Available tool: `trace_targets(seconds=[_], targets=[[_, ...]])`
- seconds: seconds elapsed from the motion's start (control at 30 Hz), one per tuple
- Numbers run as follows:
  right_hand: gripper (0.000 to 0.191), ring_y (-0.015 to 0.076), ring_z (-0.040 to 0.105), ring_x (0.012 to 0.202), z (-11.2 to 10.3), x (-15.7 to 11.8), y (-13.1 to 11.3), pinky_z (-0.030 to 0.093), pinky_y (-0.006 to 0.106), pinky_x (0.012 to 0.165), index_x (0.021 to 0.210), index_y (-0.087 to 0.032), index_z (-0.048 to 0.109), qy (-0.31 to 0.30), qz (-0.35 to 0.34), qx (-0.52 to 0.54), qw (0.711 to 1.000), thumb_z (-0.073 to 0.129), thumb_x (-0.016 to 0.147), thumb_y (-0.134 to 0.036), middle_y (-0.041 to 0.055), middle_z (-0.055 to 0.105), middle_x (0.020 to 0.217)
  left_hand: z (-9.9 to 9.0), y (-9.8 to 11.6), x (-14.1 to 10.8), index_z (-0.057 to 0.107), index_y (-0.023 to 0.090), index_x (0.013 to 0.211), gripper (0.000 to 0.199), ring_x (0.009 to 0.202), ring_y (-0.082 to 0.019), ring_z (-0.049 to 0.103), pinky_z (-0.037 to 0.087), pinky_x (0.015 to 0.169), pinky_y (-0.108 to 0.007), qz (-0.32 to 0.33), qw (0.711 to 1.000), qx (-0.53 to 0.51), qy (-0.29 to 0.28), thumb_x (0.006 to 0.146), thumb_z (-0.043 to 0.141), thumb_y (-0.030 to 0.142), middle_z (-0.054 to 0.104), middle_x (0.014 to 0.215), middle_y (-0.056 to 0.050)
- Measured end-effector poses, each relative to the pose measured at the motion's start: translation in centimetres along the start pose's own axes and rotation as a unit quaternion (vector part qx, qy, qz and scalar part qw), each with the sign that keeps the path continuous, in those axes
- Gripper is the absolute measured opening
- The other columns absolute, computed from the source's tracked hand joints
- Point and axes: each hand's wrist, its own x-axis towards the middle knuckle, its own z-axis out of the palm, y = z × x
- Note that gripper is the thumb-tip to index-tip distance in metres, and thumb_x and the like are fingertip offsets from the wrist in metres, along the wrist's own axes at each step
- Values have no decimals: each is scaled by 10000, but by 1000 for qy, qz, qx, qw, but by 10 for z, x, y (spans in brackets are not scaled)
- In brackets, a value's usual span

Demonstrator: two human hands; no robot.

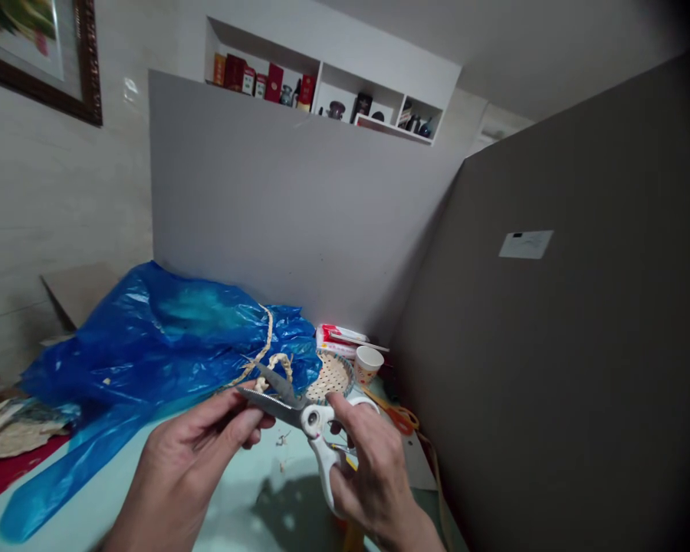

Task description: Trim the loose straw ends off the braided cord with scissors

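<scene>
My right hand (pixel 373 452) grips a pair of white-handled scissors (pixel 316 423), their blades parted and pointing left. Between and behind the blades runs a pale braided cord (pixel 280 360), which looks like plaited straw. Fingers pinched together, my left hand (pixel 201 437) holds an end of this cord close to the blade tips. A length of the braid lies up over the blue plastic bag (pixel 207 322). The blades and fingers partly hide where the cord is held. Small fibre scraps (pixel 283 438) lie on the pale green tabletop (pixel 235 498) below.
Behind my hands stand a round woven basket (pixel 329 376), a paper cup (pixel 369 363) and a red-and-white packet (pixel 342 337). Orange-handled scissors (pixel 402 420) lie to the right. Grey partitions (pixel 299 199) enclose the table at the back and right. Pale crumpled material (pixel 11 429) sits far left.
</scene>
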Motion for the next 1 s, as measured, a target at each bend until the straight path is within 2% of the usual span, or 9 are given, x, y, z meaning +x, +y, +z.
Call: trace_targets(seconds=[0.2,0.33,0.47,0.6,0.67,0.77,0.83,0.9,1.0], targets=[[620,218,610,640,1,-4,6,488,315,572,1385,-175,504,10,-16,-9,1000,502,769,-103,44,661,767,19,17,3,841,242,859,367,702,-261,749,626,596,-313,88,991,67,76,659,825,550,794,697,-27],[537,209,604,607,1,-6,10,481,317,561,1372,-168,545,27,-30,-22,999,491,842,-107,39,667,746,28,25,5,835,235,838,410,671,-257,733,612,576,-309,109,987,92,80,639,816,593,777,652,-31],[507,203,623,612,6,-11,15,490,323,585,1400,-162,535,30,-37,-31,998,534,895,-114,41,690,759,20,21,4,835,228,791,409,659,-246,711,599,582,-303,105,986,107,69,644,812,608,783,668,-44],[518,206,631,604,9,-15,20,494,325,580,1414,-156,522,32,-43,-42,998,544,898,-131,41,701,745,7,10,3,835,228,724,369,669,-202,674,575,614,-250,77,986,144,17,714,787,594,808,740,-54],[549,202,638,592,9,-15,22,497,314,567,1432,-161,514,36,-47,-40,997,518,884,-114,39,706,738,2,6,4,847,237,751,360,678,-186,663,568,631,-229,61,987,150,6,729,787,591,818,762,-48],[623,193,658,587,8,-13,21,509,289,555,1433,-173,524,50,-51,-10,997,472,824,-56,36,721,741,-1,2,7,864,249,853,383,689,-194,682,584,662,-244,39,990,131,24,700,812,596,844,786,-46],[637,190,666,596,8,-12,18,510,275,550,1381,-176,567,49,-37,14,998,459,770,-33,40,732,758,-1,2,9,867,258,906,405,695,-202,703,596,680,-256,38,991,128,32,682,825,593,857,803,-48],[593,180,641,567,8,-10,14,491,261,528,1273,-171,637,34,7,35,999,458,724,-38,33,719,737,1,6,8,867,263,941,424,692,-212,724,607,673,-267,46,989,137,36,662,836,581,864,818,-47],[464,150,584,529,9,-6,7,454,233,508,1113,-168,704,1,133,102,986,482,718,-69,7,677,692,8,16,5,864,260,923,448,651,-238,748,623,621,-298,54,988,136,41,591,865,560,859,791,-49]])
